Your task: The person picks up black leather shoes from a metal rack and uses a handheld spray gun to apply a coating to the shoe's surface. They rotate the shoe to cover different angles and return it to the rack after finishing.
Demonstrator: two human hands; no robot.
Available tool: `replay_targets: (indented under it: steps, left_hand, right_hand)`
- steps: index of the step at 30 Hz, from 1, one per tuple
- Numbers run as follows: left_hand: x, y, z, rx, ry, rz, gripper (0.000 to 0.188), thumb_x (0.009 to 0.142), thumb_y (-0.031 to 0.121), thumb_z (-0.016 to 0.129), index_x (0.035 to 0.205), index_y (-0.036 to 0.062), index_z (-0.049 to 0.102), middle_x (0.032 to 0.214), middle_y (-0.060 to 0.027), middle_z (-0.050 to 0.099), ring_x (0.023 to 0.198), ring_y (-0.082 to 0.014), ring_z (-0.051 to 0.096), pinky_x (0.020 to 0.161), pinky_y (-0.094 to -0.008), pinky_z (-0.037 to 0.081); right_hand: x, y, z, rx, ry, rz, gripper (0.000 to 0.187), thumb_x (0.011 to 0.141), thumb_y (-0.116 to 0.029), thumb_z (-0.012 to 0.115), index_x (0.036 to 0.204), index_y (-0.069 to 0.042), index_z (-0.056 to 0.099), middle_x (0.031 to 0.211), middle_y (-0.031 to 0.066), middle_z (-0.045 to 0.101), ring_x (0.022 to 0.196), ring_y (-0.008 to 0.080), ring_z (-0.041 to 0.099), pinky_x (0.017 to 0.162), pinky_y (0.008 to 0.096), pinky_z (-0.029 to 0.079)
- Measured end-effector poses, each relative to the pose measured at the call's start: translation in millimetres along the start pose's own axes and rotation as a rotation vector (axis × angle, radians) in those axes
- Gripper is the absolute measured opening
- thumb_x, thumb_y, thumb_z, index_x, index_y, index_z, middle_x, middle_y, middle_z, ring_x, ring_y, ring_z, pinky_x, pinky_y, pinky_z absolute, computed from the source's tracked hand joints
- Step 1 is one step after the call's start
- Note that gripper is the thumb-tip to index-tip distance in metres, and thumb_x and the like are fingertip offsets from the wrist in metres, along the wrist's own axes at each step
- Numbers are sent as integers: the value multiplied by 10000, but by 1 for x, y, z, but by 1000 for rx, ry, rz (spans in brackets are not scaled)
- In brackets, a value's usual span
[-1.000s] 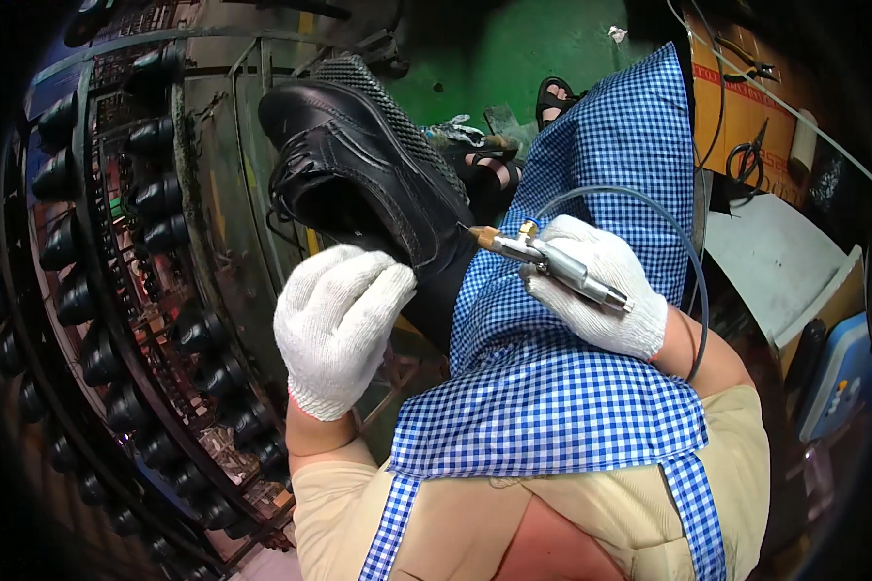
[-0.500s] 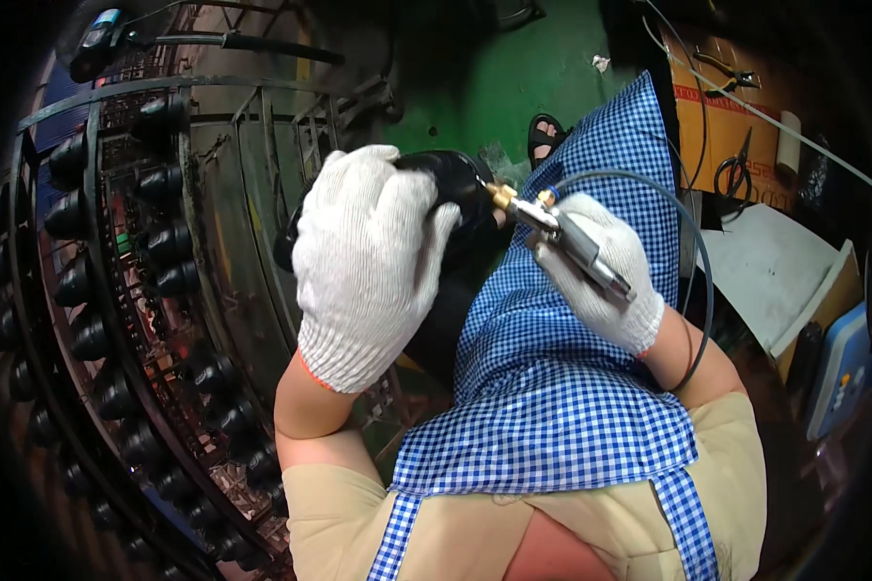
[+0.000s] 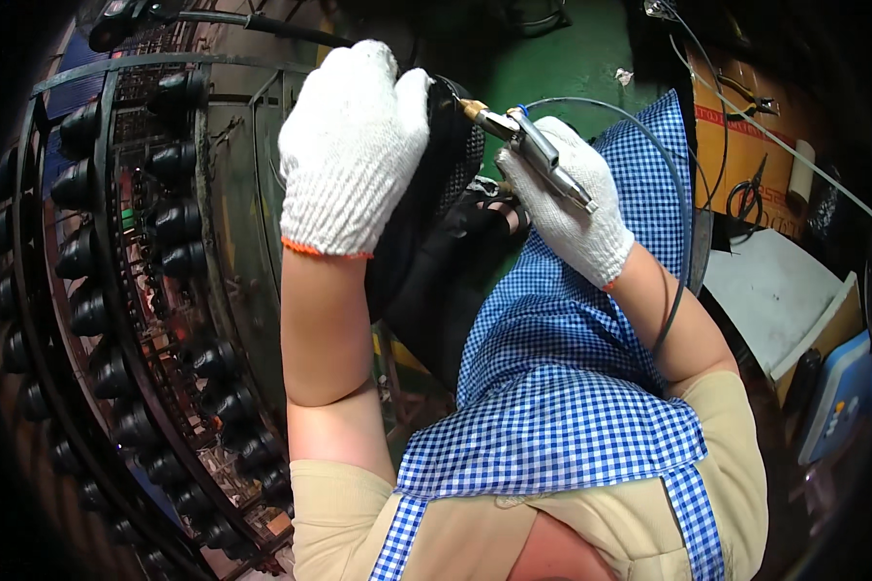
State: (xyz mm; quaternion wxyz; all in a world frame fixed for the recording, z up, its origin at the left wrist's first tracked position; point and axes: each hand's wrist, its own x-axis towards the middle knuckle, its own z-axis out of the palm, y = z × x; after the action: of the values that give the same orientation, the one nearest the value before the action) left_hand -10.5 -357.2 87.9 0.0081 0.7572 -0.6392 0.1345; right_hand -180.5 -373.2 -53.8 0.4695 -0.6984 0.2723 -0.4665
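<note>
My left hand (image 3: 351, 145), in a white knitted glove, is closed over a long black piece shaped like a shoe or boot (image 3: 409, 228); its fingertips are partly hidden. A textured, dotted strip shows along the piece's right side. In my right hand (image 3: 574, 198), also gloved in white, lies a slim metal spray gun (image 3: 543, 155) with a brass nozzle. That nozzle points up-left, close to the black piece's upper end. From the gun, a thin dark hose (image 3: 686, 184) loops right and down past my right forearm.
Left of me stands a metal rack (image 3: 116, 290) carrying rows of black shoe-shaped pieces (image 3: 92, 310). On the right are a cardboard box (image 3: 736, 131), black scissors (image 3: 746, 197), yellow-handled pliers (image 3: 746, 102), a pale roll (image 3: 801, 172) and a blue-and-white case (image 3: 833, 397). The floor (image 3: 581, 58) is green.
Both hands have moved up and away from my body. The black piece now extends down below my left wrist, showing its dotted side. The spray gun has moved up and slightly left.
</note>
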Motion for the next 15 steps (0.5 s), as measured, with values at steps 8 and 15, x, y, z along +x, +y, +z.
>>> replay_targets:
  steps: [8,15]
  left_hand:
    - [8,-30,0,-49,-76,-95,388,983,382,678,987,-6,674,913,-211,690,885,-357,677,819,-423,521]
    - [-75,-34,-34,-698,212,-335,214,1013,137,664,1175,-2,648,1093,-91,660,1007,-179,624,937,-316,493]
  right_hand:
    - [-4,2,27,-25,6,-38,168,950,-151,732,1056,-22,713,865,141,611,764,326,652,679,400,538]
    - [-20,-6,33,-66,-80,-107,177,912,-168,756,1049,-60,725,880,130,638,773,320,668,673,402,563]
